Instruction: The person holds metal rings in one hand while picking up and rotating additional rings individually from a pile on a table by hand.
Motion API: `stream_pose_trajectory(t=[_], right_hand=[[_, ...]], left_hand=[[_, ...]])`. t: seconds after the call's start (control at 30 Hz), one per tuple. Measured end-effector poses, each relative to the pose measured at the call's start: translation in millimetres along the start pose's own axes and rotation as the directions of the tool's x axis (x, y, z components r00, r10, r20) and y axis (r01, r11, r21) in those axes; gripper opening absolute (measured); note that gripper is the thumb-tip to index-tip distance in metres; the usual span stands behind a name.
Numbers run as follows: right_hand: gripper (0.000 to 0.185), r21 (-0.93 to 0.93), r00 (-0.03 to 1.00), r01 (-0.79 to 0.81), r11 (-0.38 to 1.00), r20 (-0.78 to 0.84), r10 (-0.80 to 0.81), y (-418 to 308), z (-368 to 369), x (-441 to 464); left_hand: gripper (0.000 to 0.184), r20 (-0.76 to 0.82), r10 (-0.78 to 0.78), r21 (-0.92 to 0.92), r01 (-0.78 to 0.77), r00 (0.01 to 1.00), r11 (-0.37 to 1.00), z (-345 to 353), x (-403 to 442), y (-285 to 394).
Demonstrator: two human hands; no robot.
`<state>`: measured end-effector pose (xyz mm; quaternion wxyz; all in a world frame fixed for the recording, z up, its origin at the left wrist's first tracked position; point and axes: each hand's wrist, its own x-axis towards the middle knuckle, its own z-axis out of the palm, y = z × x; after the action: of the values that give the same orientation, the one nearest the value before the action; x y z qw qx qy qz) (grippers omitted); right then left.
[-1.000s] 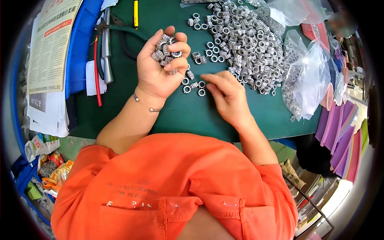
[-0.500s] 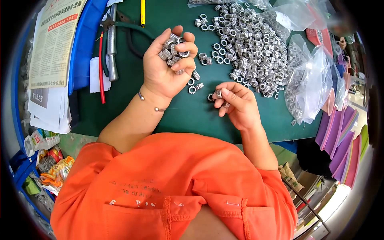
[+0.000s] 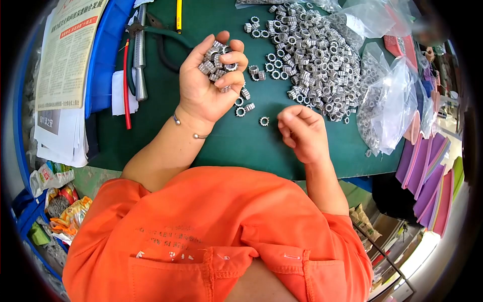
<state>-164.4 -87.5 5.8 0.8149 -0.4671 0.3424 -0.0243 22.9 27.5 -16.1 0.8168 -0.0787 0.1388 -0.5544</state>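
My left hand (image 3: 198, 95) is raised over the table, fingers curled round a handful of small toothed metal rings (image 3: 214, 63). Lower right, my right hand (image 3: 307, 133) is closed with thumb and fingertips together; whatever they may hold is hidden. A single toothed ring (image 3: 264, 121) lies flat just left of its fingertips. Between both hands sit a few loose rings (image 3: 240, 111). Behind my right hand spreads a large heap of the same rings (image 3: 324, 65), with several strays along its left side.
Clear plastic bags (image 3: 385, 100) with rings lie right of the heap. Left on the green table (image 3: 226, 146) are pliers (image 3: 168, 34), a red pen-like stick (image 3: 127, 90), a metal rod (image 3: 141, 65) and a yellow pencil (image 3: 178, 17). A newspaper (image 3: 68, 55) lies beside a blue tray (image 3: 103, 65).
My right hand has shifted slightly right, away from the single ring, which is now fully visible. The rings seen in its fingers before no longer show. My left hand stays nearly still.
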Motion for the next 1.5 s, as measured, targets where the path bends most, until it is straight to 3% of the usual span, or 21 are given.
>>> stream_pose_trajectory(t=[0.03, 0.07, 0.1, 0.17, 0.23, 0.27, 0.33, 0.43, 0.53, 0.7, 0.83, 0.9, 0.93, 0.97, 1.03, 1.1, 1.17, 1.23, 1.27, 1.3, 1.5], right_hand=[[0.012, -0.458, 0.973, 0.163, 0.874, -0.072, -0.220, 2.5, 12.4, -2.3], [0.016, -0.731, 0.922, 0.301, 0.612, 0.058, -0.384, 3.6, 16.5, -1.2], [0.021, -0.887, 0.845, 0.388, 0.251, 0.234, -0.480, 4.9, 19.4, -0.5], [0.024, -0.878, 0.793, 0.450, 0.164, 0.308, -0.526, 17.6, 20.4, 3.5], [0.019, -0.847, 0.851, 0.412, 0.336, 0.226, -0.474, 15.9, 20.8, 1.2], [0.017, -0.682, 0.931, 0.319, 0.658, 0.095, -0.352, 14.9, 21.5, -1.3], [0.014, -0.001, 0.997, -0.014, 1.000, 0.072, 0.014, 4.2, 18.2, -3.1], [0.017, 0.305, 0.973, -0.192, 0.933, 0.180, 0.142, 0.4, 11.6, 1.0], [0.016, 0.438, 0.948, -0.275, 0.856, 0.271, 0.166, -0.6, 8.0, 2.3], [0.015, 0.475, 0.935, -0.284, 0.833, 0.328, 0.131, 0.4, 4.0, 5.7], [0.023, 0.420, 0.933, -0.124, 0.899, 0.358, -0.038, 3.1, 8.8, 11.5], [0.018, -0.110, 0.983, 0.134, 0.985, 0.141, -0.118, 2.2, 14.4, 11.3], [0.008, -0.470, 0.932, 0.363, 0.805, 0.180, -0.316, 1.6, 21.6, 14.4], [0.005, -0.735, 0.835, 0.506, 0.452, 0.288, -0.468, 0.9, 31.7, 17.9], [0.015, -0.811, 0.735, 0.565, 0.155, 0.409, -0.540, 8.5, 35.7, 23.6], [0.016, -0.791, 0.697, 0.593, 0.151, 0.409, -0.589, 14.0, 32.2, 28.3], [0.015, -0.761, 0.805, 0.528, 0.378, 0.306, -0.508, 9.8, 30.0, 23.6], [0.010, -0.392, 0.994, 0.107, 0.914, 0.031, -0.103, 6.0, 27.6, 17.9], [0.010, -0.178, 0.997, 0.050, 0.983, 0.064, -0.039, 3.0, 27.8, 16.7], [0.011, 0.042, 0.994, -0.018, 0.999, 0.112, 0.013, 0.9, 27.3, 16.7], [0.016, 0.189, 0.960, -0.237, 0.953, 0.197, 0.199, -0.5, 19.3, 18.0]], left_hand=[[0.017, 0.004, -0.003, 0.004, 0.003, 1.000, 1.000, -0.1, 0.1, 0.1], [0.017, 0.004, -0.002, 0.004, 0.002, 1.000, 1.000, -0.3, 0.1, 0.2], [0.017, -0.003, 0.001, 0.007, -0.001, 1.000, 1.000, -0.5, 0.1, 0.1], [0.017, -0.008, -0.001, 0.011, 0.001, 1.000, 1.000, -0.7, 0.5, -0.7], [0.017, -0.002, 0.003, -0.003, -0.003, 1.000, 1.000, -0.7, 0.4, 0.1], [0.017, -0.003, 0.007, -0.002, -0.007, 1.000, 1.000, -0.8, -0.7, -0.1], [0.020, 0.012, 0.010, -0.009, -0.010, 1.000, 1.000, 0.2, -0.6, -0.5], [0.020, 0.020, 0.010, -0.003, -0.010, 1.000, 1.000, -0.2, 0.0, -0.7], [0.020, 0.017, 0.016, 0.006, -0.016, 1.000, 1.000, 0.3, -0.6, 0.0], [0.020, 0.032, 0.013, -0.024, -0.012, 0.999, 1.000, 0.1, 0.0, 0.9], [0.020, 0.035, 0.003, -0.029, -0.002, 0.999, 1.000, 0.9, -0.8, 1.0], [0.016, -0.005, 0.022, -0.005, -0.022, 1.000, 1.000, 1.4, -0.5, 2.0], [0.016, -0.001, 0.025, -0.009, -0.025, 1.000, 1.000, 1.4, -0.5, 1.9], [0.016, -0.001, 0.030, -0.008, -0.030, 1.000, 1.000, 1.0, -0.7, 2.0], [0.017, 0.008, 0.030, -0.013, -0.030, 1.000, 0.999, 0.8, 0.1, 1.9], [0.017, 0.014, 0.038, -0.014, -0.038, 0.999, 0.999, 1.9, 0.1, 2.0], [0.019, 0.019, 0.034, -0.024, -0.034, 0.999, 0.999, 3.1, -1.3, 1.8], [0.019, 0.020, 0.030, -0.027, -0.030, 0.999, 0.999, 2.3, -1.0, 1.4], [0.018, 0.013, 0.033, -0.020, -0.032, 0.999, 0.999, 1.6, -0.9, 1.0], [0.017, 0.009, 0.036, -0.012, -0.036, 0.999, 0.999, 1.3, -0.3, 0.9], [0.017, -0.005, 0.036, -0.016, -0.036, 0.999, 0.999, 2.2, -0.8, 1.0]])
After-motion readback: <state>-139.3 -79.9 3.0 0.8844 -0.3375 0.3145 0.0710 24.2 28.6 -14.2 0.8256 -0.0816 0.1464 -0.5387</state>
